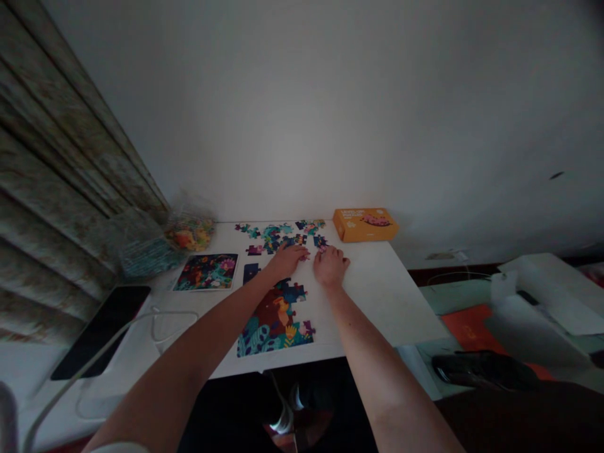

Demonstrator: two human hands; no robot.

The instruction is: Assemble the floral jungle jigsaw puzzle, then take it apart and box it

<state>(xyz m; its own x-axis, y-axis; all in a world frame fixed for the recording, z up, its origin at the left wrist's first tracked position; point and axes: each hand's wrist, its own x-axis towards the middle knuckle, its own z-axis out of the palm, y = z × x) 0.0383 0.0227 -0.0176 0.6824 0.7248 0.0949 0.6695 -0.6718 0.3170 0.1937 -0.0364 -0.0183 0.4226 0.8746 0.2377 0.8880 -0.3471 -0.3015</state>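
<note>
Both hands are over the white table, close together above a jigsaw puzzle. My left hand [287,259] has its fingers closed on a small pinkish puzzle piece [306,256] at the fingertips. My right hand [330,267] is curled, its fingertips pinching another small puzzle piece [321,250], mostly covered by the fingers. Nearer me lies a partly joined puzzle section [276,321] with a brown animal, leaves and flowers; my left forearm covers some of it. Loose and joined puzzle pieces [272,238] spread beyond my hands, toward the wall.
A picture card [206,272] lies left of the puzzle. Behind it are clear plastic bags [191,233] with colourful pieces. A dark tablet-like slab [101,333] and a white cable [136,319] are at the left. An orange puzzle box [365,225] stands at the back right of the table [387,296].
</note>
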